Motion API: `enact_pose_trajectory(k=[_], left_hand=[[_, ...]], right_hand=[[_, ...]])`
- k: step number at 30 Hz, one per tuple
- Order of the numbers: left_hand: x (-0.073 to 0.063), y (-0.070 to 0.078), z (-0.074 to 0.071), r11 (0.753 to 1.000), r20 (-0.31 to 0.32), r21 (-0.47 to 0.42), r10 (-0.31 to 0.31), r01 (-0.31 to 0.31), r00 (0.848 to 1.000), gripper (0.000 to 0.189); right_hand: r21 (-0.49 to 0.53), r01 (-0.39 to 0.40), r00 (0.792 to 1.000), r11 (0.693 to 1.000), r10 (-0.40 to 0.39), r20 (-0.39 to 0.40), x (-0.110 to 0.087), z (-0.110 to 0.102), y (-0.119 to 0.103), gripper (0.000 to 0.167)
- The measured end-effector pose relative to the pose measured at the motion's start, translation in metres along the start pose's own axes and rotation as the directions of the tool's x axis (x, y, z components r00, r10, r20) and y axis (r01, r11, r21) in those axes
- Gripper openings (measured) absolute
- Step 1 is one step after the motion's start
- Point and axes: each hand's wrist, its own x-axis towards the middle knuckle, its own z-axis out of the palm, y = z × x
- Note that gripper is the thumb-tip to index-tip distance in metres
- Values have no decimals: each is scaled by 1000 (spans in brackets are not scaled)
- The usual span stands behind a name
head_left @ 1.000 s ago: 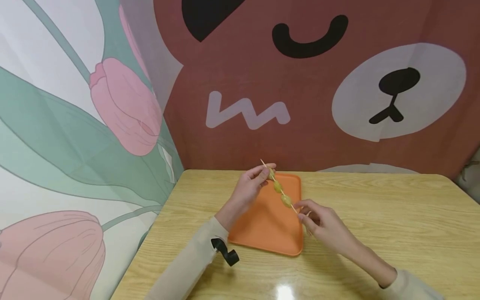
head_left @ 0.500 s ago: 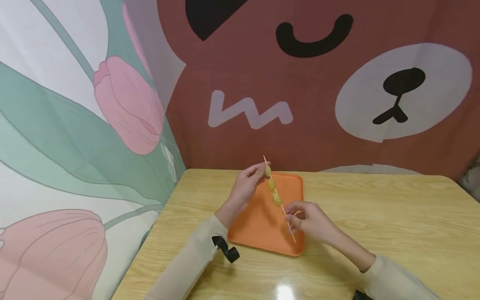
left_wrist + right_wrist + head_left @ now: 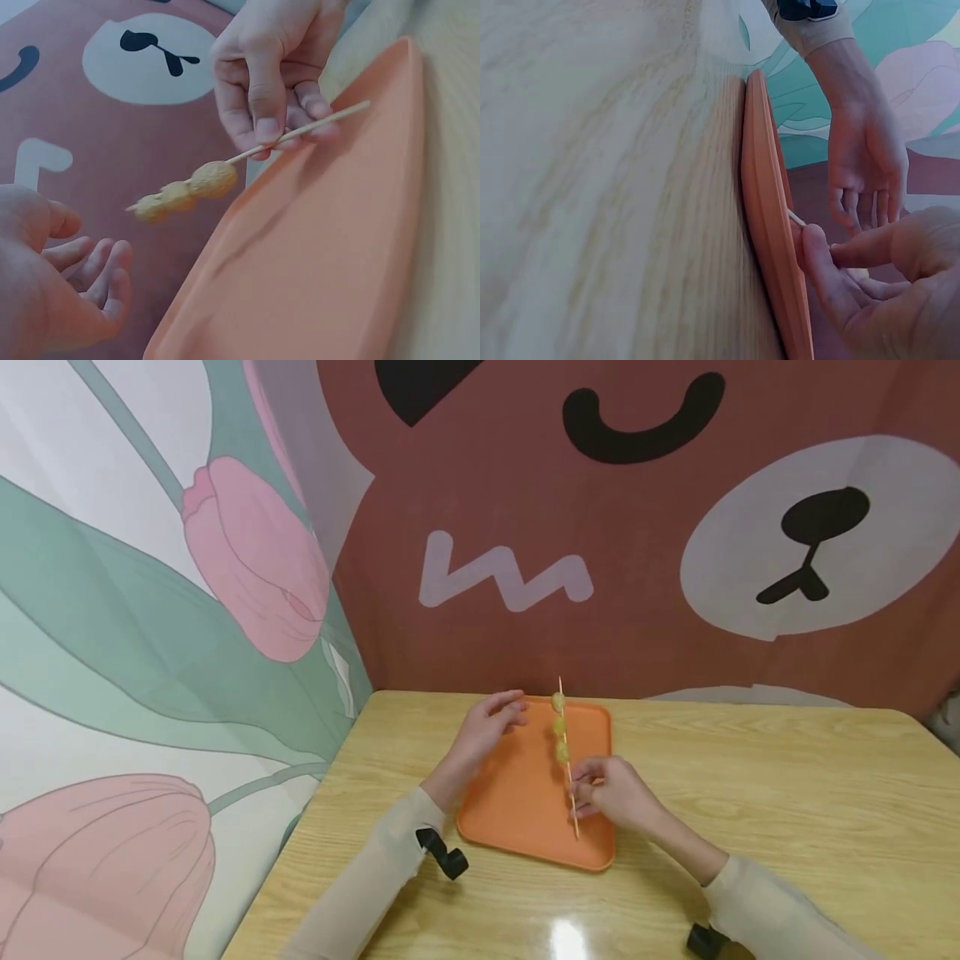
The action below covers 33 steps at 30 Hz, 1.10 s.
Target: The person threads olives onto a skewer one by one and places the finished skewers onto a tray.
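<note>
My right hand (image 3: 617, 789) pinches the bare lower part of a thin wooden skewer (image 3: 334, 118) between thumb and fingers. Three wrinkled, yellow-green oval pieces (image 3: 214, 179) are threaded towards its far end; their exact kind cannot be told. The skewer is raised above an orange tray (image 3: 517, 806), its pointed tip away from me. Apart from it, near the tray's far left corner, hovers my left hand (image 3: 483, 731), fingers loosely bent and holding nothing. In the right wrist view only a short end of the stick (image 3: 796, 217) shows by the right thumb.
The tray lies on a light wood-grain table (image 3: 765, 810). Behind the table's far edge hangs a brown backdrop with a bear face (image 3: 630, 543). A tulip-print cloth (image 3: 255, 560) covers the left side. Black straps (image 3: 442, 853) hang at both sleeves.
My left hand has let go of the skewer's far end and drawn back left. The right hand has shifted its grip up the stick and turned the skewer nearly straight ahead.
</note>
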Motion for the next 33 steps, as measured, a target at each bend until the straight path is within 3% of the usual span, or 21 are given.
enact_pose_trajectory(k=[12, 20, 28, 33], left_hand=[[1, -10, 0, 995, 32, -60, -72, 74, 997, 31], [-3, -16, -4, 995, 54, -58, -77, 81, 996, 32], [-11, -12, -7, 993, 88, 109, -46, 37, 995, 30], [-14, -7, -8, 976, 86, 215, 23, -41, 996, 29]], right_hand=[[40, -170, 982, 985, 172, -83, -2, -7, 5, 15], [61, -197, 973, 978, 203, -107, 3, -2, 7, 15], [43, -195, 973, 980, 199, -120, 8, 2, 6, 10], [-67, -119, 989, 991, 113, -93, 6, -8, 2, 23]])
